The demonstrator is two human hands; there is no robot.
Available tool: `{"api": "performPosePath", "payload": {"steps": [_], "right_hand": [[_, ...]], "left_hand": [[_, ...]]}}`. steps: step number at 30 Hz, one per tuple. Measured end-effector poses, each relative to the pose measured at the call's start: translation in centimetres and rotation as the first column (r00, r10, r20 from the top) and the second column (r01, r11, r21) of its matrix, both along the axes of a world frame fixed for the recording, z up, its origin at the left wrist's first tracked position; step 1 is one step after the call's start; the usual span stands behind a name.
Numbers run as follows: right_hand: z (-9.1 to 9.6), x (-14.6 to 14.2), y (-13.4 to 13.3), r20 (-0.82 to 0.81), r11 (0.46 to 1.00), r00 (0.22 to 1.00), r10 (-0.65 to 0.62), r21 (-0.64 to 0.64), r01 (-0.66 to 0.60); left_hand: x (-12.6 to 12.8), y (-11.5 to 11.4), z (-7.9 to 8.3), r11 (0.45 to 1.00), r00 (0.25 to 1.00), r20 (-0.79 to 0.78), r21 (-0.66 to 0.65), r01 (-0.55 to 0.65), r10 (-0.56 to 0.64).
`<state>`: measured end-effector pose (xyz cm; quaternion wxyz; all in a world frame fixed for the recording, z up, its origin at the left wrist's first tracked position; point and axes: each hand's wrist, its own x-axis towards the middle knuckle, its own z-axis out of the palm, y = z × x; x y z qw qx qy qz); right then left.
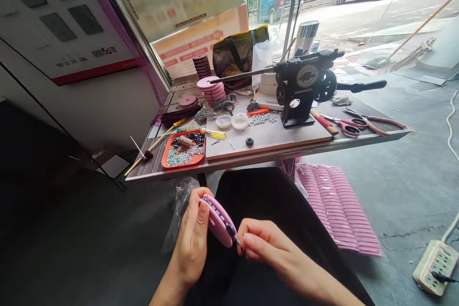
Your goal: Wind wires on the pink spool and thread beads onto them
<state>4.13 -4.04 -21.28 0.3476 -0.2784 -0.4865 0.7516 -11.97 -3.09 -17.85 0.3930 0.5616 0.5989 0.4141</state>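
By a table (152, 168), the left hand (192, 241) grips a dark-banded pink spool (219, 228); right hand (267, 244) pinches its strand (237, 239).

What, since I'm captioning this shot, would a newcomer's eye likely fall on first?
Probably the round, pink, flat spool in the left hand at bottom centre, with the right hand at its rim. Then perhaps the black metal machine with a crank handle, right of centre on the grey wood-grain table. The orange tray of small parts, towards the table's left end, also stands out.
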Motion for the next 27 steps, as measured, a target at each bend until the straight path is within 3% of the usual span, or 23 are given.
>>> {"api": "performPosePath", "payload": {"steps": [5,9,11,12,13,14,16,17,18,19,21,23,25,27], "right_hand": [[-0.4,0.2,-0.1,-0.023,0.999,0.999,-0.036,-0.036,0.035],[-0.4,-0.9,-0.5,-0.110,0.977,0.993,-0.036,-0.213,0.012],[-0.6,-0.8,-0.2,-0.008,0.980,0.997,-0.074,-0.187,0.071],[-0.8,-0.3,0.2,0.113,0.985,0.985,-0.132,-0.098,0.143],[-1.2,0.7,0.7,0.262,0.971,0.935,-0.239,0.036,0.238],[-1.7,2.0,1.4,0.403,0.923,0.831,-0.384,0.190,0.335],[-3.2,5.6,2.8,0.567,0.744,0.486,-0.665,0.449,0.495],[-4.0,7.4,3.4,0.609,0.674,0.338,-0.718,0.485,0.557],[-4.9,9.2,3.8,0.628,0.643,0.291,-0.722,0.452,0.618],[-5.6,10.6,4.0,0.615,0.641,0.346,-0.709,0.356,0.680],[-6.4,11.9,3.7,0.479,0.683,0.583,-0.656,0.048,0.729],[-6.3,11.3,2.8,0.270,0.728,0.762,-0.588,-0.234,0.645],[-5.5,9.3,1.8,0.127,0.756,0.842,-0.525,-0.386,0.529],[-4.5,7.1,1.2,0.033,0.791,0.879,-0.475,-0.423,0.443]], "left_hand": [[0.1,-0.2,0.0,1.000,0.999,-0.028,0.006,-0.025,0.025],[0.3,-0.3,0.2,0.999,1.000,0.000,0.032,-0.014,0.015],[0.3,-0.3,0.2,0.998,0.999,0.015,0.059,-0.029,0.028],[0.3,-0.3,0.2,0.997,0.999,0.028,0.070,-0.042,0.041],[0.2,-0.3,0.2,0.996,0.997,0.049,0.075,-0.056,0.052],[0.1,-0.2,0.1,0.995,0.995,0.076,0.073,-0.066,0.060],[-0.1,-0.1,-0.1,0.996,0.989,0.131,0.049,-0.081,0.074],[-0.2,-0.1,-0.2,0.996,0.984,0.158,0.028,-0.086,0.081],[-0.3,0.0,-0.3,0.996,0.979,0.186,0.001,-0.090,0.088],[-0.3,0.0,-0.4,0.995,0.973,0.212,-0.031,-0.090,0.094],[-0.2,0.0,-0.7,0.993,0.964,0.249,-0.091,-0.076,0.097],[0.0,-0.1,-0.8,0.992,0.958,0.277,-0.121,-0.045,0.077],[0.4,-0.1,-0.9,0.993,0.955,0.291,-0.115,-0.013,0.047],[0.7,-0.3,-0.8,0.995,0.962,0.271,-0.102,0.008,0.021]]}}
